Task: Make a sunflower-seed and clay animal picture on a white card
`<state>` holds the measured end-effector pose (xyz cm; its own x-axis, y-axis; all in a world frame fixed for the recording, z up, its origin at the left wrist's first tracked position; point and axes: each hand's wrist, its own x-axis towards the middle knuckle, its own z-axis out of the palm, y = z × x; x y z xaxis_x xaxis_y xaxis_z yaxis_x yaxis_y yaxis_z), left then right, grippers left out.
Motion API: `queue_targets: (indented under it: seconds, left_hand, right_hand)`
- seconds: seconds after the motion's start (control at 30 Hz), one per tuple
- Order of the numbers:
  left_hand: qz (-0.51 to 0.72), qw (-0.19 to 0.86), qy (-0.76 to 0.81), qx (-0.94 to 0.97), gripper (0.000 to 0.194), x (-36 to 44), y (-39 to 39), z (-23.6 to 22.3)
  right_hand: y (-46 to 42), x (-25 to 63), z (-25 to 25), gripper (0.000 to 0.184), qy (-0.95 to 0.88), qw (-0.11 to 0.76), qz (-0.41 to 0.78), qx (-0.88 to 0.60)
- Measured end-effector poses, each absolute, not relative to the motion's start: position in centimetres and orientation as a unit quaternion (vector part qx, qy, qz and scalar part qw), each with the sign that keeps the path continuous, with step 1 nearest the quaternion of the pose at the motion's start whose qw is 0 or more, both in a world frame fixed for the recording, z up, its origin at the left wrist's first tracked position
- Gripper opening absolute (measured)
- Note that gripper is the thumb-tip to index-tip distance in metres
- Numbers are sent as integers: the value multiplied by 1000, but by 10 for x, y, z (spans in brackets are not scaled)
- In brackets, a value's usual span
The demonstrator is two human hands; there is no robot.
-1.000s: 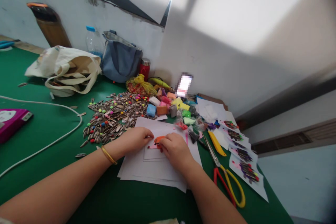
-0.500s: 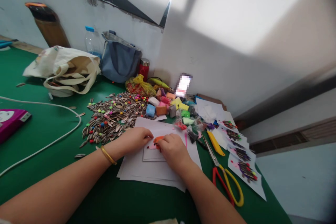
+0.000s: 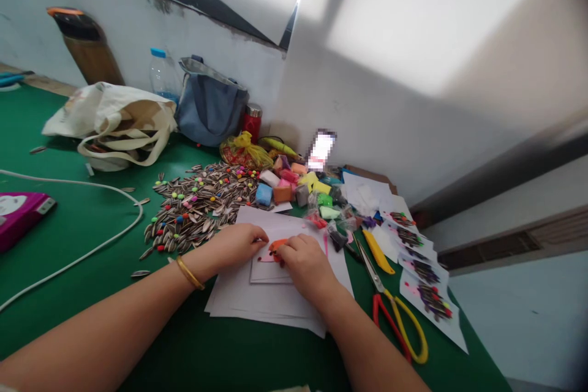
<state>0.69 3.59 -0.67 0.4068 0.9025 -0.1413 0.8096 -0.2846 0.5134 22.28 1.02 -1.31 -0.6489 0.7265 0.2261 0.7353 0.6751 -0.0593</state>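
Fingers (image 3: 285,251) of the right hand (image 3: 309,264) are bending over an orange piece (image 3: 276,244) and touching it; whether they are gripping it, I cannot tell. It is lying on a small white card (image 3: 264,274) atop stacked paper (image 3: 271,304). The left hand (image 3: 239,246) is curling beside the card, its hold unclear. Scissors (image 3: 379,285) are lying rightward, sunflower seeds (image 3: 193,211) leftward.

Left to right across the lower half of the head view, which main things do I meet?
Magenta box-shaped item, gold bracelet, left hand, small orange piece, right hand, scissors, nearest seed-decorated paper.
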Motion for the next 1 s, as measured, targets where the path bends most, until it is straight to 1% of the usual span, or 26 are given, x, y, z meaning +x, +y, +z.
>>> queue_targets:
  seconds: [0.2, 0.37, 0.43, 0.5, 0.53, 0.6, 0.67, 0.73, 0.77, 0.83, 0.93, 1.0]
  left_hand:
    - [87, 262, 542, 794, 31, 7, 35, -7]
    - [94, 272, 545, 787, 31, 6, 37, -9]
    - [123, 293, 542, 778, 30, 7, 38, -9]
    - [189, 350, 529, 749, 26, 9, 37, -7]
    - [232, 397, 520, 719, 27, 11, 36, -6]
    - [306, 526, 497, 619, 32, 17, 31, -2]
    - [336, 672, 453, 480, 38, 24, 23, 2]
    - [335, 760, 390, 396, 44, 31, 15, 5]
    - [338, 778, 375, 374, 47, 34, 12, 7]
    - [350, 779, 374, 361, 50, 38, 8, 9]
    - [364, 746, 407, 382, 48, 44, 6, 12]
    - [362, 732, 419, 398, 45, 46, 5, 13]
  right_hand:
    - [16, 234, -1, 3, -891, 161, -3, -424]
    - [21, 239, -6, 12, -886, 197, 38, -419]
    - [21, 238, -8, 13, -878, 221, 60, -421]
    - [19, 235, -8, 15, -868, 253, 83, -420]
    - [17, 234, -8, 16, -863, 270, 96, -417]
    - [13, 229, -6, 17, -853, 304, 125, -406]
    - [8, 224, -3, 18, -840, 339, 155, -395]
    - [4, 218, -1, 18, -825, 369, 186, -386]
    - [3, 216, 0, 18, -818, 379, 202, -383]
    - [0, 211, 1, 18, -805, 392, 229, -382]
    - [-1, 207, 1, 21, -783, 402, 255, -401]
    - [-1, 205, 1, 20, -766, 404, 275, -419]
